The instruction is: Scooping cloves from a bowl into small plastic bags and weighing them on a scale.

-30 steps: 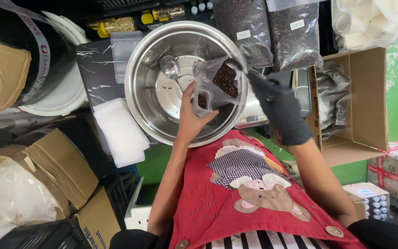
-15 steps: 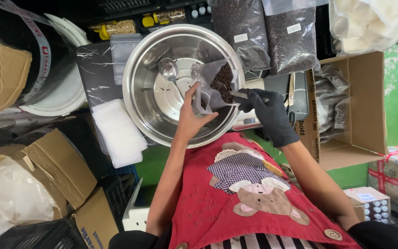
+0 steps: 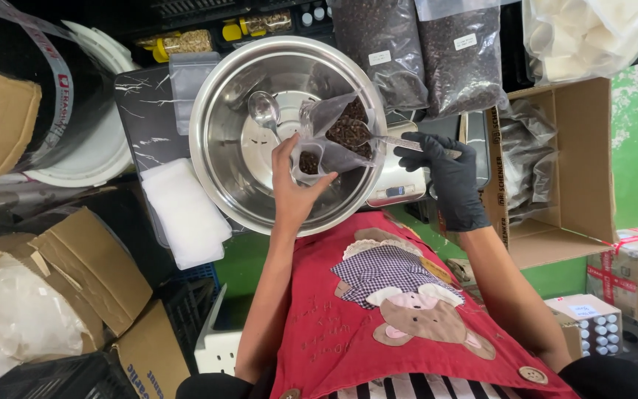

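Clear plastic pouch (image 3: pixel 331 140) being filled with dark granules over a steel bowl.

Pouch is hanging above the middle of the large steel bowl (image 3: pixel 223 159), mouth opening toward two o'clock, its long axis running from seven to one o'clock. Bare left hand (image 3: pixel 295 188) is pinching its lower edge from six o'clock. Black-gloved right hand (image 3: pixel 446 174), at three o'clock of the pouch, is closing its fingers round the handle of a metal spoon (image 3: pixel 367 134) whose loaded bowl is sitting at the pouch mouth. A second spoon (image 3: pixel 263 111) is lying in the bowl at eleven o'clock. A digital scale (image 3: pixel 400 185) is peeking out, mostly hidden beneath the rim. Granules are too small to identify.
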